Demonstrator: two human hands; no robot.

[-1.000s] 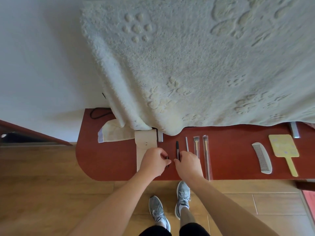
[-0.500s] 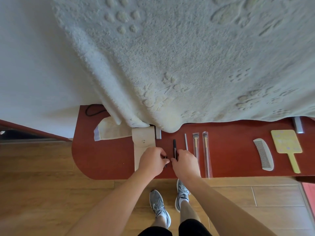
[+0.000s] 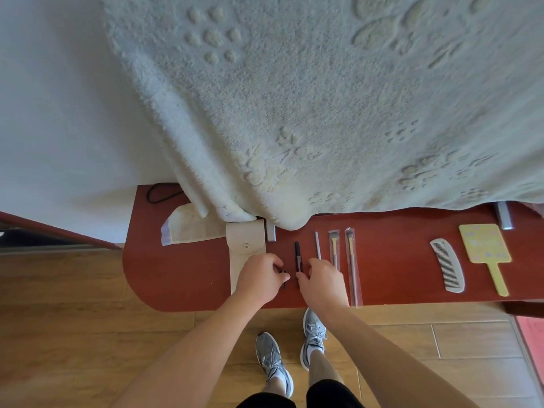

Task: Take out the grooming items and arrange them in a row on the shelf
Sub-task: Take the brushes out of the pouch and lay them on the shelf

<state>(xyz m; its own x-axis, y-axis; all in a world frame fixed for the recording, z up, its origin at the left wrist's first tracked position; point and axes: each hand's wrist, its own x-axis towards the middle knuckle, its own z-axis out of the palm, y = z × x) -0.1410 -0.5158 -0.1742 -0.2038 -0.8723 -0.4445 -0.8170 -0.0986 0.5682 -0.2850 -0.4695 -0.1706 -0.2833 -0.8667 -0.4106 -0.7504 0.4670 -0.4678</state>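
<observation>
**Listener:** From the head camera, looking down, where are your hands?

**Me:** Both are low over a red-brown shelf, close together. My left hand has curled fingers pinching a small dark piece, which is mostly hidden, so I cannot name it. It sits just beside a cream pouch, probably the holder the items come out of.

**Listener:** And the right?

**Me:** My right hand curls thumb and forefinger round the near end of a black pen. It looks like a pinch, likely to square the pen up with its neighbours.

**Listener:** What do the items look like?

**Me:** They are thin sticks lying side by side, pointing away from me. Right of the pen is a grey rod, then two brushes in clear sleeves. Well apart, further right, lie a pale comb and a yellow hand mirror. The even gaps read as a row in progress.

**Listener:** Anything above?

**Me:** A thick cream towel hangs over the shelf's back edge and touches the pouch top.
</observation>
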